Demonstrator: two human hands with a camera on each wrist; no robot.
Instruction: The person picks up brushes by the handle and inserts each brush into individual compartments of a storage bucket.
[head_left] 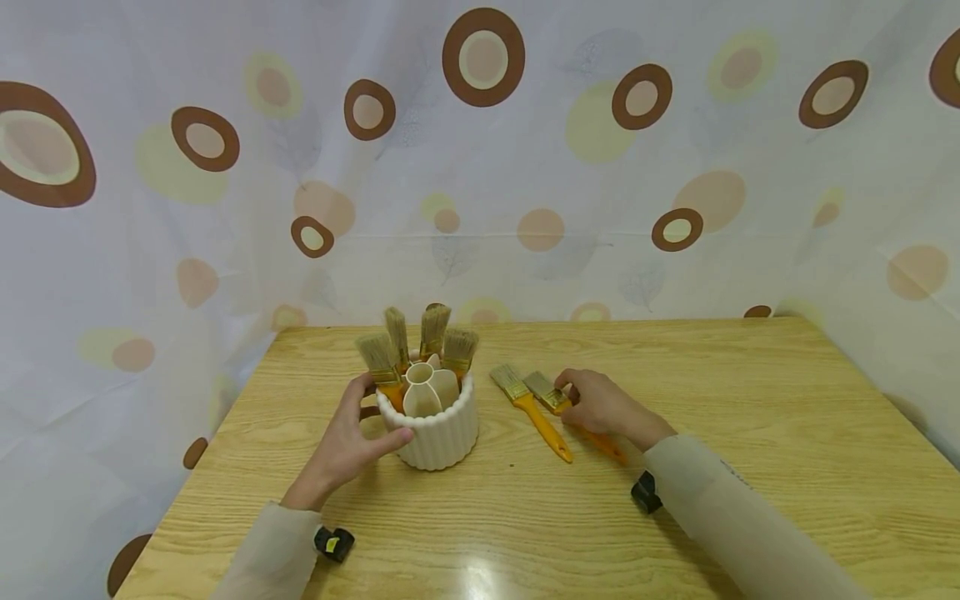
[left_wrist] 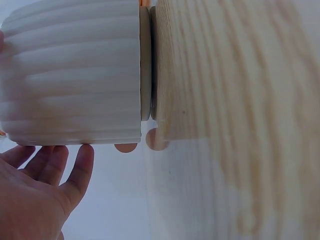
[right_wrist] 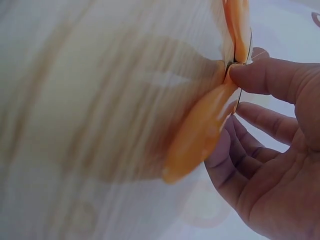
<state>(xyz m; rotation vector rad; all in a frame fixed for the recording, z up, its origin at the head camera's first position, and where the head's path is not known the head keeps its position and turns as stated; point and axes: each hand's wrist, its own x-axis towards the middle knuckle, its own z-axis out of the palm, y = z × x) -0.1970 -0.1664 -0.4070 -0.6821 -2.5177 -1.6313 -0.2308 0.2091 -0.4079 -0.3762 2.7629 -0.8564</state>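
My left hand (head_left: 347, 446) holds a white ribbed pot (head_left: 442, 442) from the left, thumb at the front and fingers round the side. Several paintbrushes (head_left: 378, 354) stand in the pot's divided insert, bristles up. In the left wrist view, fingertips (left_wrist: 84, 155) touch the pot's ribbed wall (left_wrist: 75, 85). To the right, my right hand (head_left: 603, 406) pinches a paintbrush (head_left: 607, 446) with an orange handle that lies along the table. The right wrist view has the thumb and fingers at this handle (right_wrist: 200, 132). Part of the brush is hidden behind the hand.
Another orange-handled paintbrush (head_left: 543, 427) lies on the wooden table (head_left: 465, 517) between the pot and my right hand. A patterned white sheet (head_left: 480, 167) hangs behind the table's far edge and down its left side.
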